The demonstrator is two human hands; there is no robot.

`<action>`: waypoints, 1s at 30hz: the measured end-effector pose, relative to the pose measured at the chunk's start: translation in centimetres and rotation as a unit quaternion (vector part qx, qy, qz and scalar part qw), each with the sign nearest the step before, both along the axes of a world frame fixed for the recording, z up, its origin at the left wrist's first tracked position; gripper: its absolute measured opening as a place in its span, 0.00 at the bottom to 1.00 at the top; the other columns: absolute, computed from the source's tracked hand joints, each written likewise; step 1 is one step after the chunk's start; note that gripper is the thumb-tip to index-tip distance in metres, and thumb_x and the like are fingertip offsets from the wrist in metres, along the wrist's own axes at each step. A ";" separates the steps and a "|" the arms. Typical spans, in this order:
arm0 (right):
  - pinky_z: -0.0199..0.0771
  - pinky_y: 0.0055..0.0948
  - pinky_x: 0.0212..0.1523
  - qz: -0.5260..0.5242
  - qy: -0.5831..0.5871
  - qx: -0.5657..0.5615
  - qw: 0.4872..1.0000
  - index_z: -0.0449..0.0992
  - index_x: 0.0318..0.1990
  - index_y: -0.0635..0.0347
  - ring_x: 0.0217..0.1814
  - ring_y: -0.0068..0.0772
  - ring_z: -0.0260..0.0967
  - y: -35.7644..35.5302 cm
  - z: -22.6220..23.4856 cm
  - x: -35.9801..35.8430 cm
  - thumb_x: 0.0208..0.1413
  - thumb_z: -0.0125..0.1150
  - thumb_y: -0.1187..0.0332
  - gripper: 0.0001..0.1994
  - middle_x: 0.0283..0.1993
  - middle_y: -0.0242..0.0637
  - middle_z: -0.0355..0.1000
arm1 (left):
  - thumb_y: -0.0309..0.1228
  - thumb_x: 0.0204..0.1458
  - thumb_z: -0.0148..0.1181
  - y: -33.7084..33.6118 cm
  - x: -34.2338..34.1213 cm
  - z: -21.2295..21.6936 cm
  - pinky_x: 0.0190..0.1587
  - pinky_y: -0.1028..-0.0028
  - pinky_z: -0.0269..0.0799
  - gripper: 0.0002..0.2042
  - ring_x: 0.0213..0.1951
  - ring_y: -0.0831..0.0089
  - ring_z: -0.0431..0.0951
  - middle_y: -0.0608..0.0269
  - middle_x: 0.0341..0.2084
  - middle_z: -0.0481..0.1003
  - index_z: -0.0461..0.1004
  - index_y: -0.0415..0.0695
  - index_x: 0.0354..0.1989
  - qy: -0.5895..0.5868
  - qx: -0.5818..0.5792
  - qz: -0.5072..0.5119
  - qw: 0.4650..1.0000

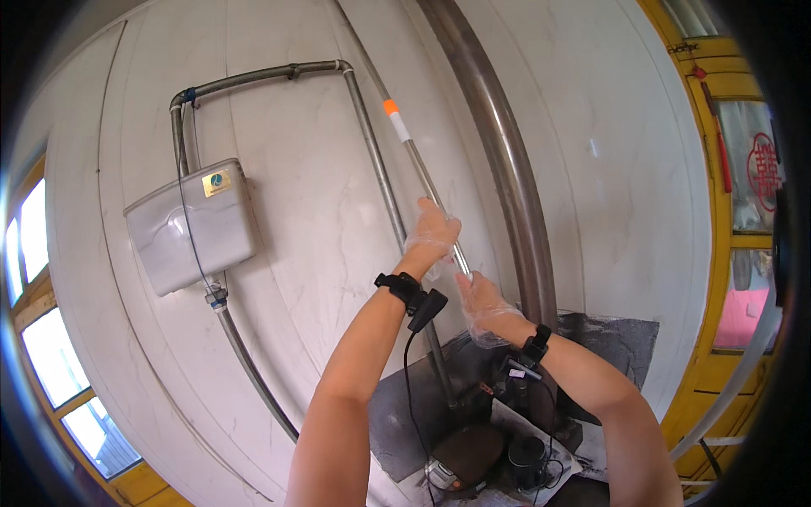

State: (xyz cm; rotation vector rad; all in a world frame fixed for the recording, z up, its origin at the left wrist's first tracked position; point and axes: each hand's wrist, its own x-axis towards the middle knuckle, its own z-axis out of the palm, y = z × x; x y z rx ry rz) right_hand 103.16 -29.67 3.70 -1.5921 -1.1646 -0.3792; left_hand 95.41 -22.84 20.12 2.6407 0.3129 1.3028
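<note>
Both gloved hands, left hand [432,230] and right hand [480,302], close around the thin metal rod [420,165] below its orange band [389,106]; it is probably stiff, light and slippery.

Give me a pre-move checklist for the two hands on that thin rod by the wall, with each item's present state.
1. Left hand gripping the thin rod: ok, fingers wrapped around it.
2. Right hand on the rod below the left: ok, closed at its lower part.
3. Thin plastic gloves on both hands: ok, clear film visible.
4. Orange and white band above the hands unobstructed: ok.
5. Rod separate from the grey pipe next to it: cannot tell, they run very close.
6. Black wrist straps seated on both wrists: ok; a cable hangs from the left one.
</note>
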 end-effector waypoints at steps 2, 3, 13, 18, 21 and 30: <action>0.71 0.47 0.33 -0.037 -0.012 -0.019 0.999 0.70 0.39 0.66 0.33 0.61 0.72 -0.2 0.9 -0.8 0.64 0.41 0.43 0.28 0.31 0.58 0.73 | 0.34 0.50 0.53 -0.6 -0.6 0.5 0.48 0.58 0.71 0.29 0.46 0.39 0.74 0.29 0.37 0.71 0.49 0.21 0.50 -0.060 0.023 -0.013 0.998; 0.71 0.46 0.33 -0.014 0.013 0.009 1.000 0.69 0.40 0.66 0.34 0.59 0.72 -1.3 4.3 -3.5 0.64 0.41 0.45 0.27 0.31 0.57 0.73 | 0.34 0.50 0.53 0.3 -1.4 2.0 0.48 0.58 0.71 0.29 0.46 0.39 0.74 0.29 0.37 0.71 0.49 0.21 0.50 -0.062 0.025 0.002 0.998; 0.72 0.43 0.32 0.137 0.089 -0.023 0.986 0.69 0.42 0.65 0.37 0.53 0.74 2.2 11.3 -12.0 0.65 0.44 0.49 0.23 0.33 0.52 0.72 | 0.32 0.52 0.50 0.2 -11.4 8.6 0.40 0.59 0.75 0.20 0.33 0.49 0.81 0.40 0.32 0.75 0.55 0.29 0.46 -0.089 -0.110 0.072 0.987; 0.71 0.42 0.28 0.236 0.111 -0.028 0.965 0.68 0.42 0.66 0.29 0.49 0.74 1.3 11.9 -21.1 0.65 0.43 0.47 0.25 0.30 0.51 0.71 | 0.31 0.53 0.49 2.4 -19.5 8.5 0.36 0.61 0.76 0.19 0.29 0.52 0.81 0.41 0.31 0.76 0.56 0.29 0.46 -0.111 -0.091 0.129 0.981; 0.69 0.41 0.22 0.202 -0.003 0.062 0.977 0.67 0.40 0.66 0.19 0.45 0.70 2.6 11.5 -24.1 0.64 0.41 0.46 0.26 0.26 0.48 0.70 | 0.32 0.52 0.50 1.3 -24.4 8.6 0.34 0.61 0.77 0.19 0.31 0.49 0.81 0.39 0.30 0.76 0.56 0.28 0.45 -0.127 -0.143 0.050 0.980; 0.67 0.40 0.29 0.172 0.065 -0.044 0.982 0.68 0.37 0.64 0.27 0.36 0.65 1.5 11.1 -37.2 0.64 0.42 0.45 0.26 0.28 0.46 0.68 | 0.32 0.52 0.52 3.7 -37.1 7.7 0.34 0.59 0.77 0.21 0.29 0.47 0.80 0.35 0.30 0.75 0.55 0.27 0.45 -0.160 -0.115 0.062 0.978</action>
